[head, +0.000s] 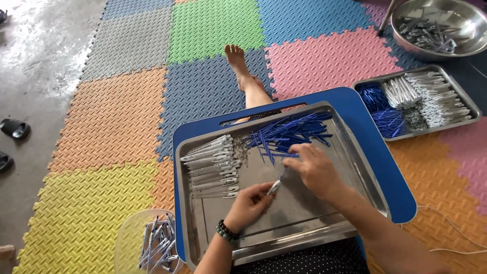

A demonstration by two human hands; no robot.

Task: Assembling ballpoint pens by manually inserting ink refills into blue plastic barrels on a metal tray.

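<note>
Head view showed our left hand (249, 202) pinching one clear plastic pen barrel (274, 186), our right hand (315, 167) feeding a thin blue refill (282, 175) into it; few finished pens (156, 242) lay in the clear tub near left, many loose parts remained on the steel tray (304, 223).

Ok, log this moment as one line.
left hand: holds clear pen barrel | right hand: feeding blue refill into it | over steel tray

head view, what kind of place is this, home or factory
Likely a home floor used for piecework: foam puzzle mats, metal tray of pen parts on a lap board, left hand holding a barrel.
</note>
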